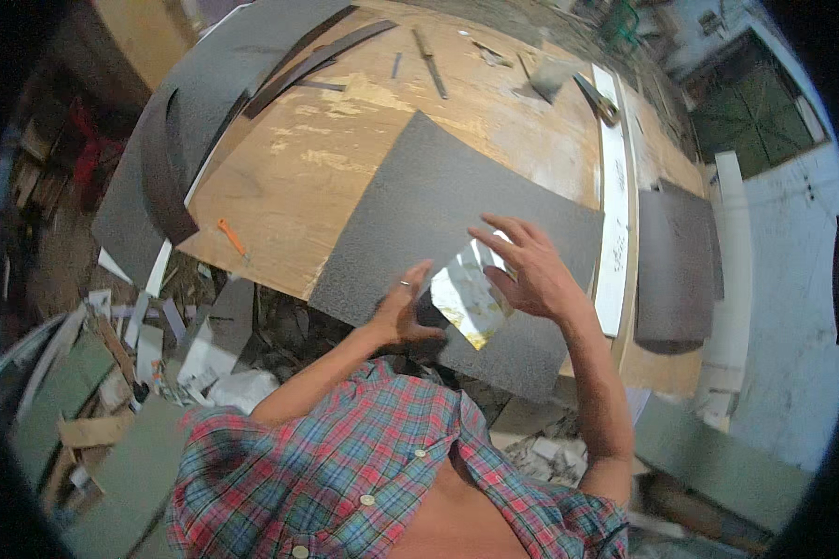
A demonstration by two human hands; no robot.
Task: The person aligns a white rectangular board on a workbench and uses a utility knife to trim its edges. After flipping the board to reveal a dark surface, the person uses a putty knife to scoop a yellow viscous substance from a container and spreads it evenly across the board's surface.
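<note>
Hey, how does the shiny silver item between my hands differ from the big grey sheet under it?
The silver item is bright and reflective with yellowish patches, while the grey sheet is dark and dull. The silver item is much smaller than the grey sheet. The grey sheet lies on the wooden table, while the silver item is over the grey sheet. Both show pointed corners.

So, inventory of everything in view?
Table: 1, brown, centre
Large sheet: 1, dark grey, mid-table
Shiny item: 1, silver and yellow, between hands
White strip: 1, white, table's right
Scissors: 1, dark, on strip
Right sheet: 1+, dark, beyond strip
Orange tool: 1, orange, table's left edge
Wooden-handled tool: 1, brown, far side
Curved strips: several, dark, far left
Offcuts: many, mixed, floor
Shirt: 1, red-blue plaid, bottom
Left hand: 1, bare, item's left
Right hand: 1, bare, item's right
</note>
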